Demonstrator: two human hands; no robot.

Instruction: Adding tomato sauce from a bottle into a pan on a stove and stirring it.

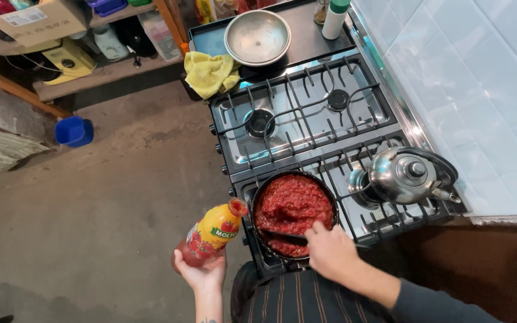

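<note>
Our left hand [201,272] grips a glass bottle of red tomato sauce with a yellow label [212,232], uncapped, tilted with its mouth just beside the round black pan [257,197] of chunky red sauce [294,200] — on the near-left burner of the steel gas stove [306,113]. Our right hand [330,251] is closed around a dark utensil [285,235] resting in the sauce. A shiny steel kettle [408,174] sits on the burner beside the pan — a yellow cloth [210,73] and a steel bowl [257,37] lie farther back.

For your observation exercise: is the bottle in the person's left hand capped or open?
Open. The bottle in the left hand shows a bare red mouth with no cap, tilted toward the pan of red sauce.
</note>
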